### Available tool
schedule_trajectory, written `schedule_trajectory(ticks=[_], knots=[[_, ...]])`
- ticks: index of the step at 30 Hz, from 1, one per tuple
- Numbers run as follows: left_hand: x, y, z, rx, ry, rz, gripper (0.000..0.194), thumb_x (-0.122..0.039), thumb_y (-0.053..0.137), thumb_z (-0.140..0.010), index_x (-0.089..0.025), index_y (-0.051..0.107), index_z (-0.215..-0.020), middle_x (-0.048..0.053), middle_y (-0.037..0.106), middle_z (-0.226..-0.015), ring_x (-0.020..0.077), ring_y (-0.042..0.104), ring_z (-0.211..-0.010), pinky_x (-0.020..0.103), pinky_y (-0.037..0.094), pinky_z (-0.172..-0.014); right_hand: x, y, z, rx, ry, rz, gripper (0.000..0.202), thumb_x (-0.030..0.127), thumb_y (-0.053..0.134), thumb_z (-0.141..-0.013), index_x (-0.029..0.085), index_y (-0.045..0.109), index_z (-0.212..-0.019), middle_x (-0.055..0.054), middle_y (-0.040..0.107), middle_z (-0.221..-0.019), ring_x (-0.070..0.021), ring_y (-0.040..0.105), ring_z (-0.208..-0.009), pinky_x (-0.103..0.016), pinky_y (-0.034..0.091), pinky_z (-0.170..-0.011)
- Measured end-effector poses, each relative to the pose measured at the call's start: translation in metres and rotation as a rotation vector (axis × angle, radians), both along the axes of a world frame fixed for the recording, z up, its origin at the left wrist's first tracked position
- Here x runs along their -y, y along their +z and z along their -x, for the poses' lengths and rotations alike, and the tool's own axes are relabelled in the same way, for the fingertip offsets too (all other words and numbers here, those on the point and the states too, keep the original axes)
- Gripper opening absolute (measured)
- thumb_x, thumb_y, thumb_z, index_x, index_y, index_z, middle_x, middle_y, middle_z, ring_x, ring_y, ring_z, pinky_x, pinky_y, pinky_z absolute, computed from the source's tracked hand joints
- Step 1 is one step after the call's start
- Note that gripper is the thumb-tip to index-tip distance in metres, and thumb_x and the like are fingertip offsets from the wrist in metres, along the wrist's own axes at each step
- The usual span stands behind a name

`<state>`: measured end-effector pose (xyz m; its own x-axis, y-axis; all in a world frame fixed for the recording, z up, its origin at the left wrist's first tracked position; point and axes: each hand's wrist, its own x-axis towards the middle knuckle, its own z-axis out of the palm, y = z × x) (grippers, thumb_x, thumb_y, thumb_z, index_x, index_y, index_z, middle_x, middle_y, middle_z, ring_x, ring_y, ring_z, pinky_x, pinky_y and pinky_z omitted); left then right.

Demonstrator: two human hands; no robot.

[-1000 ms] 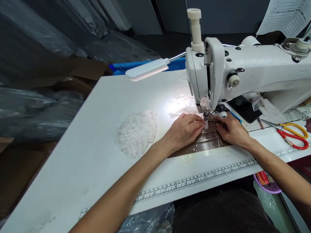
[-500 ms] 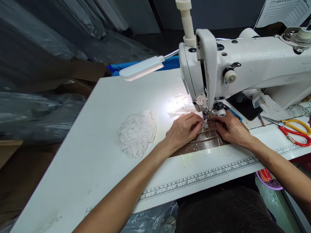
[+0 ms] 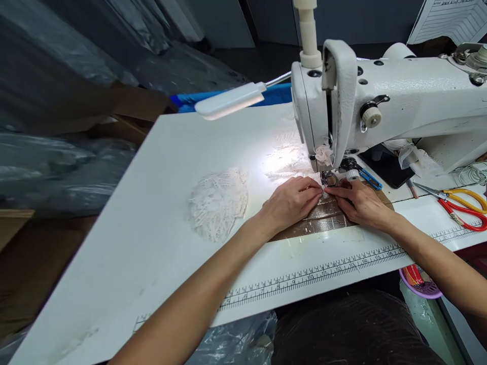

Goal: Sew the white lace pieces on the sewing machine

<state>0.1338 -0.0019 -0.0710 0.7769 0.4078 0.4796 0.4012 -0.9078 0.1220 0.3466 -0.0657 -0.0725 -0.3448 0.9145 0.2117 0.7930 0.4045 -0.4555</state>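
Just in front of the presser foot of the white sewing machine (image 3: 399, 96), my left hand (image 3: 294, 203) is closed, pinching the edge of a small piece of white lace (image 3: 323, 191). My right hand (image 3: 361, 203) meets it from the other side, thumb and index finger closed on the same piece. Most of that lace is hidden by fingers and machine. Under both hands lies a brown, taped plate (image 3: 323, 220). Behind the left hand, more white lace (image 3: 287, 161) is spread in the lamp's light.
A gathered lace piece (image 3: 218, 205) lies on the white table (image 3: 152, 243) at left. Right of the machine's needle are a blue cutter (image 3: 370, 179), a black phone (image 3: 388, 165) and red-and-yellow scissors (image 3: 452, 197). A lamp (image 3: 230, 101) reaches over the table.
My right hand's fingertips have moved left, away from beside the presser foot, to meet my left fingertips at the lace. The view has shifted slightly, so the machine appears further right.
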Motion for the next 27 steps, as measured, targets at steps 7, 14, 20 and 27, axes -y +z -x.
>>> schedule_trajectory(ticks=[7,14,20,27], knots=[[0.000,0.003,0.005,0.011,-0.092,-0.017,0.029,-0.022,0.045,-0.100,-0.014,0.072,-0.096,0.009,0.074,-0.098,0.0168,0.070,-0.088,0.032,0.061,-0.077,0.000,0.004,-0.003,-0.040,0.006,0.038,0.037,0.024,0.046,-0.096,0.023,0.068,-0.127,-0.011,0.058,-0.109,-0.0183,0.058,-0.088,-0.033,0.049,-0.083],[0.000,-0.001,0.005,0.023,-0.094,-0.054,0.027,-0.021,0.046,-0.100,-0.014,0.071,-0.095,0.010,0.074,-0.097,0.0174,0.070,-0.086,0.033,0.060,-0.075,-0.006,0.009,-0.006,-0.295,-0.137,0.033,0.034,0.015,0.044,-0.088,0.020,0.075,-0.101,-0.005,0.067,-0.090,-0.0175,0.060,-0.085,-0.032,0.048,-0.079],[0.002,0.007,0.008,0.081,-0.062,-0.172,0.022,-0.017,0.049,-0.096,-0.014,0.069,-0.087,0.008,0.074,-0.087,0.0168,0.067,-0.075,0.032,0.054,-0.065,-0.016,0.007,-0.023,-0.251,-0.374,-0.217,0.032,0.021,0.046,-0.086,0.016,0.072,-0.105,-0.011,0.067,-0.098,-0.0238,0.060,-0.089,-0.038,0.050,-0.080],[0.003,0.011,0.011,0.009,-0.181,-0.107,0.020,-0.015,0.048,-0.090,-0.016,0.067,-0.083,0.005,0.073,-0.085,0.0156,0.064,-0.070,0.032,0.053,-0.064,-0.021,-0.005,-0.032,0.121,-0.423,-0.150,0.028,0.027,0.052,-0.090,0.010,0.071,-0.101,-0.019,0.058,-0.103,-0.0318,0.054,-0.096,-0.047,0.048,-0.087]])
